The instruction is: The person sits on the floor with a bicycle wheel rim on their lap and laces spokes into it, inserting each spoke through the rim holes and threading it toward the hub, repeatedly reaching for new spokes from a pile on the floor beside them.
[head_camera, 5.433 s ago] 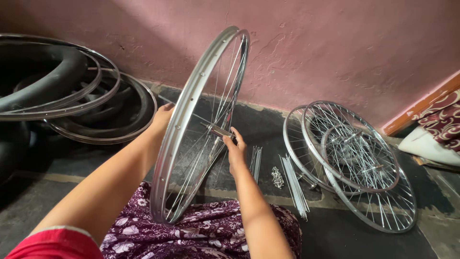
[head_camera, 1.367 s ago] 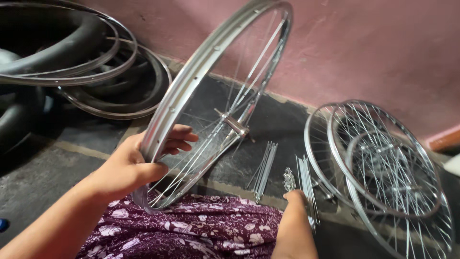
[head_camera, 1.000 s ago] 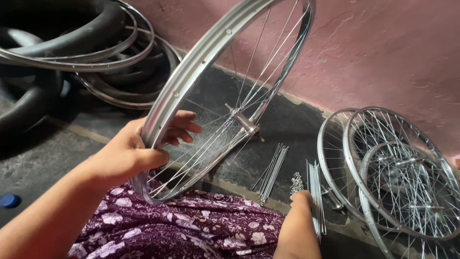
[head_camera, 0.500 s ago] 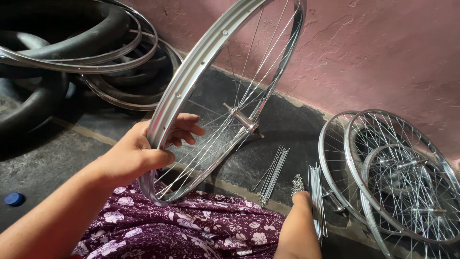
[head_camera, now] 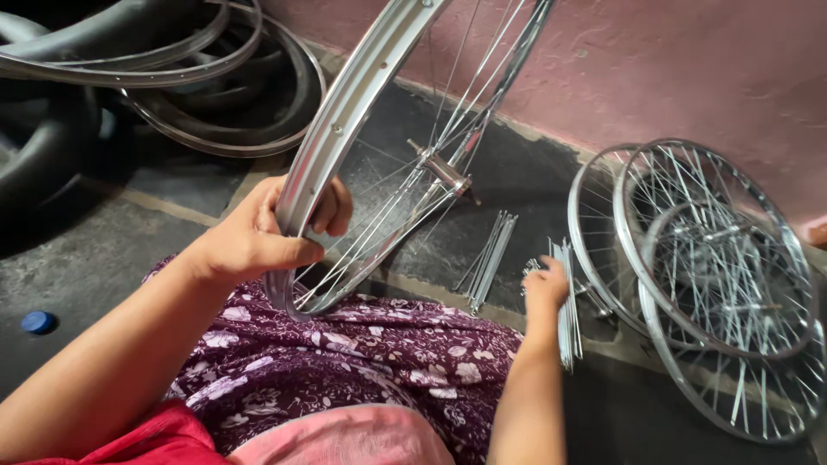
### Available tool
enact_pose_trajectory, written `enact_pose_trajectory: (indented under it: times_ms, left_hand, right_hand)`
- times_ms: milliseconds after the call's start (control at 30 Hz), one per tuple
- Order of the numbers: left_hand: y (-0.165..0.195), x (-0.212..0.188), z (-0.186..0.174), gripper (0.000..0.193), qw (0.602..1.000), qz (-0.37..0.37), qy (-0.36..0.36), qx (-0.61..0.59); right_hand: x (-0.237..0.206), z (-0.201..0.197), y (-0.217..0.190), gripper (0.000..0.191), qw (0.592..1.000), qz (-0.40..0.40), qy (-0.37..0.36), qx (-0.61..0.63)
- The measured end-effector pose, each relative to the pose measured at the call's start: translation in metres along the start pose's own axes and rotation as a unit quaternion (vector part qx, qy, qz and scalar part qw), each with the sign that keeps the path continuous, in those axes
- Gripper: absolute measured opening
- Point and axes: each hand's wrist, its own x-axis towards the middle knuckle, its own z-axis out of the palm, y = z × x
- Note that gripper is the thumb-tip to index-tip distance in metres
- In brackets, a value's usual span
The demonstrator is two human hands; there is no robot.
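My left hand (head_camera: 276, 232) grips the silver rim of a bicycle wheel (head_camera: 362, 95) that stands tilted on my lap, over purple floral cloth (head_camera: 362, 362). The wheel's hub (head_camera: 444, 172) sits mid-air with only some spokes fitted. My right hand (head_camera: 547, 288) reaches down to the floor onto a bundle of loose metal spokes (head_camera: 567, 301). Whether its fingers hold a spoke is hidden. A second bundle of spokes (head_camera: 489, 258) lies a little to the left of that hand.
Several spoked wheels (head_camera: 706, 275) lean stacked against the pink wall (head_camera: 672, 69) at right. Black tyres and bare rims (head_camera: 129, 77) pile up at upper left. A blue cap (head_camera: 38, 322) lies on the dark floor at left.
My right hand left the hub and went down to the spokes on the floor. My left hand shifted lower along the rim and closed on it. The view tilted closer.
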Motion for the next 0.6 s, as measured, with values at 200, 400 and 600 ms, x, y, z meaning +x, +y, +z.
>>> enact_pose_trajectory:
  times_ms: [200,400,600]
  left_hand:
    - [-0.001,-0.019,0.021,0.027,0.994,-0.049,0.1,0.008]
    - [-0.003,-0.049,0.061,0.029,0.986,-0.007,0.161,0.042]
    - [0.0,-0.064,0.09,0.025,0.969,0.045,0.219,0.107]
  right_hand:
    - [-0.158,0.036,-0.118,0.017,0.969,0.022,-0.143,0.198]
    - [-0.269,0.021,-0.225,0.003,0.934,0.018,-0.297,0.195]
    - [-0.311,-0.011,-0.294,0.017,0.836,-0.252,-0.372,0.314]
